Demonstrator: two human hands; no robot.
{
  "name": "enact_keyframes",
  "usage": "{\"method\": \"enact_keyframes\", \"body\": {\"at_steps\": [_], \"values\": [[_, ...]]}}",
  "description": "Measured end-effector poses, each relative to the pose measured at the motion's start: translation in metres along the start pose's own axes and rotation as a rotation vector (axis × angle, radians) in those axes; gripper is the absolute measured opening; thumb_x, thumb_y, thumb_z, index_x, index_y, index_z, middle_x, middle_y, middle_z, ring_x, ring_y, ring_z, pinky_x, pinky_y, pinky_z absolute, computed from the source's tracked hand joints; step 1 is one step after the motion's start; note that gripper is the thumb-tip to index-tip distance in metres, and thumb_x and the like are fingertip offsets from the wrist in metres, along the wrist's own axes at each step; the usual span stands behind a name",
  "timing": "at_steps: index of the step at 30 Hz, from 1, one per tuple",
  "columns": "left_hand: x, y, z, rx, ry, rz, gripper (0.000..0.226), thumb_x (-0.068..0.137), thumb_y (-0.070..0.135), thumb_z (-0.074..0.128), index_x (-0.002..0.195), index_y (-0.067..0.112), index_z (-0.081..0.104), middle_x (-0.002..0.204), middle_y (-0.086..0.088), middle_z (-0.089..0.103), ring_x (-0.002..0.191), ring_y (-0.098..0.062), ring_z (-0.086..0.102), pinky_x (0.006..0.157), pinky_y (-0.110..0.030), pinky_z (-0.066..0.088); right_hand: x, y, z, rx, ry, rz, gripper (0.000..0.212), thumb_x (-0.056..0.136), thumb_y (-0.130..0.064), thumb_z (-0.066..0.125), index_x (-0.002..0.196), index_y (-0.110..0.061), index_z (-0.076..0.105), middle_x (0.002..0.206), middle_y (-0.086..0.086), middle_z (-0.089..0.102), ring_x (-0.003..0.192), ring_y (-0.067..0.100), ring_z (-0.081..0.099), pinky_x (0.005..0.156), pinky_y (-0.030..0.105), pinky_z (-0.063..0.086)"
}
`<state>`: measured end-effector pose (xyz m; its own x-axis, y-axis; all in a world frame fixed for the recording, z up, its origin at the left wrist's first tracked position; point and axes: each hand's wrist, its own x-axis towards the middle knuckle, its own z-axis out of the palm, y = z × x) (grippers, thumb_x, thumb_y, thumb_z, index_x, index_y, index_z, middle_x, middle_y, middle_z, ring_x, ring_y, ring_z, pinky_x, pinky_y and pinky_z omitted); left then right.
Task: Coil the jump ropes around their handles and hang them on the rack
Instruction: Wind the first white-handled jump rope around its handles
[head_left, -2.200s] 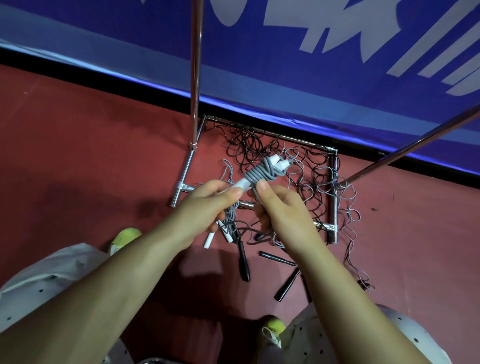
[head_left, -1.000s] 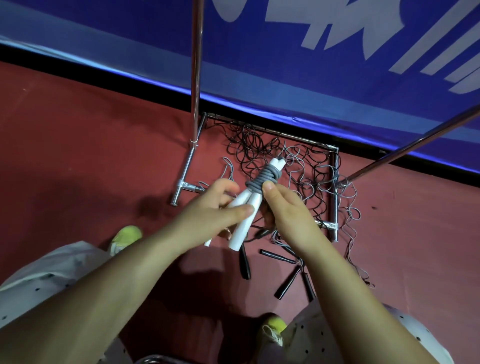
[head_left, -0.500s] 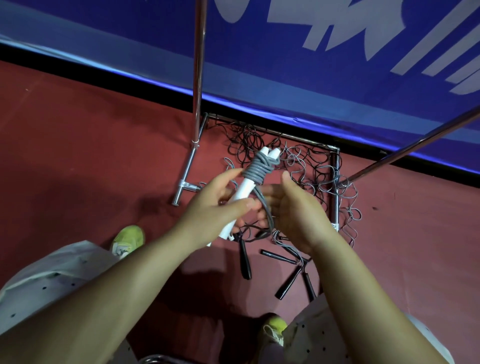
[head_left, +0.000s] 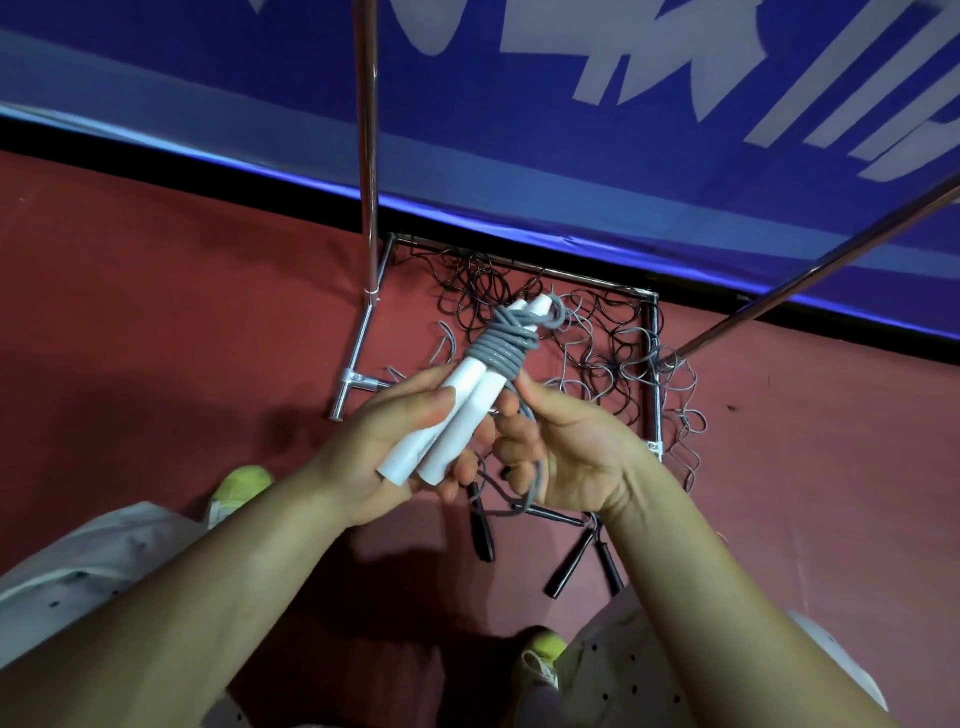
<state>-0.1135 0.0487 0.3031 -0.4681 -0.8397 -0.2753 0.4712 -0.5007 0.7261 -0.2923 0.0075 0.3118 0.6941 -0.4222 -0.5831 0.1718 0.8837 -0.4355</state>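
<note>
Two white handles (head_left: 457, 415) in left hand (head_left: 395, 447) grip | right hand (head_left: 566, 457) holds grey rope (head_left: 506, 348) | its fingertips hidden

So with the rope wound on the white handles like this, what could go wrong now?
The grey rope is coiled only near the tips of the white handles, so the wraps might slide off. A loose tail runs through the right hand; the left hand could lose the coil if that tail slackens or snags the tangled ropes below.
</note>
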Motion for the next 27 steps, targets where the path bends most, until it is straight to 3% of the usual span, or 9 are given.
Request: {"method": "enact_keyframes", "body": {"at_steps": [3,6,10,14,17,20,22,25,27], "values": [[0.002,0.002,0.0,-0.053,0.031,-0.044,0.059,0.051,0.052,0.083,0.098,0.018,0.073,0.077,-0.003,0.063,0.05,-0.015,0.055,0.043,-0.022,0.041,0.006,0.006,0.007,-0.139,0.234,-0.233,0.025,0.085,-0.033,0.057,0.07,-0.013,0.06,0.047,-0.006,0.05,0.039,0.004,0.045,0.041,0.017,0.042],[0.003,0.007,-0.001,-0.107,0.158,-0.109,0.044,0.067,0.036,0.069,0.102,0.01,0.065,0.072,-0.005,0.062,0.047,-0.016,0.053,0.039,-0.021,0.04,0.006,0.013,0.006,-0.716,0.41,-0.539,0.028,0.098,-0.019,0.05,0.071,-0.016,0.057,0.05,-0.007,0.051,0.043,0.006,0.046,0.045,0.017,0.038],[0.002,0.014,0.0,0.028,0.219,-0.132,0.035,0.072,0.029,0.053,0.097,0.007,0.062,0.068,-0.007,0.063,0.045,-0.017,0.053,0.037,-0.02,0.036,0.001,0.013,0.0,-1.418,0.559,-0.723,0.025,0.092,-0.03,0.05,0.071,-0.021,0.059,0.054,-0.011,0.047,0.055,0.002,0.046,0.054,0.017,0.034],[0.0,0.017,-0.004,0.289,0.24,-0.043,0.03,0.071,0.024,0.058,0.097,0.013,0.066,0.07,-0.003,0.067,0.048,-0.017,0.055,0.039,-0.02,0.036,-0.005,0.013,0.008,-1.275,0.559,-0.686,0.038,0.091,-0.036,0.044,0.069,-0.007,0.055,0.058,0.007,0.048,0.056,0.007,0.04,0.055,0.027,0.035],[0.004,0.015,-0.007,0.456,0.265,-0.003,0.03,0.068,0.028,0.065,0.097,0.025,0.07,0.069,0.005,0.065,0.052,-0.011,0.055,0.044,-0.018,0.04,-0.005,0.015,0.013,-1.097,0.556,-0.624,0.051,0.091,-0.047,0.038,0.061,-0.007,0.044,0.052,-0.008,0.04,0.051,0.007,0.034,0.051,0.026,0.027],[0.007,0.007,-0.011,0.704,0.24,0.041,0.04,0.062,0.048,0.069,0.102,0.049,0.069,0.083,0.012,0.068,0.073,-0.004,0.061,0.072,-0.03,0.053,0.003,0.017,0.013,-0.941,0.598,-0.536,0.062,0.082,-0.069,0.041,0.059,-0.011,0.04,0.05,-0.005,0.029,0.047,0.012,0.023,0.05,0.028,0.019],[0.006,0.006,-0.009,0.883,0.252,0.069,0.052,0.064,0.053,0.067,0.115,0.052,0.061,0.102,0.017,0.07,0.095,0.001,0.064,0.091,-0.035,0.052,0.007,0.018,0.014,-0.916,0.634,-0.489,0.079,0.072,-0.075,0.044,0.063,0.004,0.042,0.052,0.001,0.025,0.047,0.014,0.019,0.049,0.028,0.017],[0.0,0.01,-0.006,1.08,0.284,0.069,0.057,0.07,0.046,0.074,0.123,0.053,0.054,0.102,0.025,0.065,0.097,0.013,0.058,0.088,-0.018,0.048,0.01,0.018,0.016,-0.841,0.606,-0.481,0.075,0.07,-0.071,0.047,0.063,0.004,0.043,0.05,-0.003,0.022,0.046,0.012,0.016,0.047,0.026,0.015],[-0.003,0.015,0.001,0.946,0.294,0.062,0.048,0.064,0.05,0.076,0.108,0.051,0.058,0.092,0.023,0.064,0.082,0.012,0.06,0.073,-0.014,0.048,0.008,0.019,0.015,-0.803,0.539,-0.524,0.056,0.075,-0.065,0.048,0.057,-0.013,0.037,0.05,-0.007,0.023,0.047,0.01,0.017,0.047,0.027,0.016]]}}
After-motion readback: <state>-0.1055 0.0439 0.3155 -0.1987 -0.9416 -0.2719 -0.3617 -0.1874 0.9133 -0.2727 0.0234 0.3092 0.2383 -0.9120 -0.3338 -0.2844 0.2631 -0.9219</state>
